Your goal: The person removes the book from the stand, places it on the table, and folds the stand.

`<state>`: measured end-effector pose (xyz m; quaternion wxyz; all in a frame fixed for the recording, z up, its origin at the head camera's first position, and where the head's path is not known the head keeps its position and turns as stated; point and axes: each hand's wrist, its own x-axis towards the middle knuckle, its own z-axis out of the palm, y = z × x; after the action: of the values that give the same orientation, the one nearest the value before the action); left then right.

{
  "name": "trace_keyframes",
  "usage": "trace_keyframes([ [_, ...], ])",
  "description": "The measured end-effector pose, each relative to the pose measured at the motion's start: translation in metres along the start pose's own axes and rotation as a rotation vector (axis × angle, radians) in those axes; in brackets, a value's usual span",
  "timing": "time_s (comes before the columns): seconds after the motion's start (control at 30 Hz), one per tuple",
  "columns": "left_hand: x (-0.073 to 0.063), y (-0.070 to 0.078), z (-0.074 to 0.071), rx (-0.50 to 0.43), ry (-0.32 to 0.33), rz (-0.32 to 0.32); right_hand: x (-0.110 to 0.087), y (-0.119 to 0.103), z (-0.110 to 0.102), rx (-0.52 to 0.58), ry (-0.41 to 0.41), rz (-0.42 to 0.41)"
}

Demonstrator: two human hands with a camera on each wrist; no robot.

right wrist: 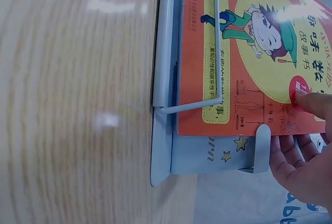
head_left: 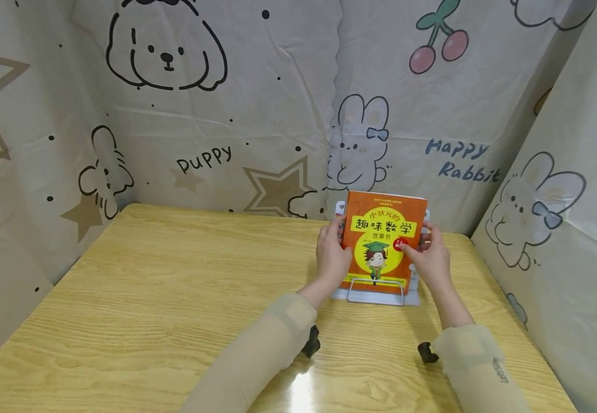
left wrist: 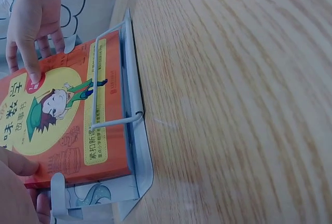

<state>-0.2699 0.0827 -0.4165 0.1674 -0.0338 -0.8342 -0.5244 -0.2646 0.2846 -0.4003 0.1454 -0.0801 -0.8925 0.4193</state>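
An orange book (head_left: pixel 355 229) with a yellow circle and a cartoon figure in a green cap leans upright on a pale book stand (head_left: pixel 341 295). The stand's wire bar (left wrist: pixel 95 86) crosses the lower front of the cover. At the book's left edge my left hand (head_left: pixel 332 252) grips it, thumb on the cover and fingers behind. My right hand (head_left: pixel 433 257) holds the opposite edge the same way, its thumb (right wrist: pixel 311 102) pressing near the red dot. Small side clips (right wrist: pixel 262 149) of the stand show beside the book's edges.
The stand rests on a wood-grain table (head_left: pixel 174 298) toward its back right. Behind it hangs a patterned cloth (head_left: pixel 278 115) with cartoon animals, and another cloth side (head_left: pixel 546 189) rises at the right. Black wrist-camera pieces (head_left: pixel 311 342) sit by both sleeves.
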Motion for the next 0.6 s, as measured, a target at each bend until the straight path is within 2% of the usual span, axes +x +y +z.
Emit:
trace_keyframes([
  [0.37, 0.0027, 0.0032, 0.0006, -0.017, 0.018, 0.003, 0.0054, -0.0040, 0.0004, 0.028, 0.040, -0.006],
  [0.6, 0.0051, 0.0037, -0.0002, -0.023, 0.046, 0.050, 0.0073, -0.0090, -0.0008, 0.024, 0.056, -0.003],
])
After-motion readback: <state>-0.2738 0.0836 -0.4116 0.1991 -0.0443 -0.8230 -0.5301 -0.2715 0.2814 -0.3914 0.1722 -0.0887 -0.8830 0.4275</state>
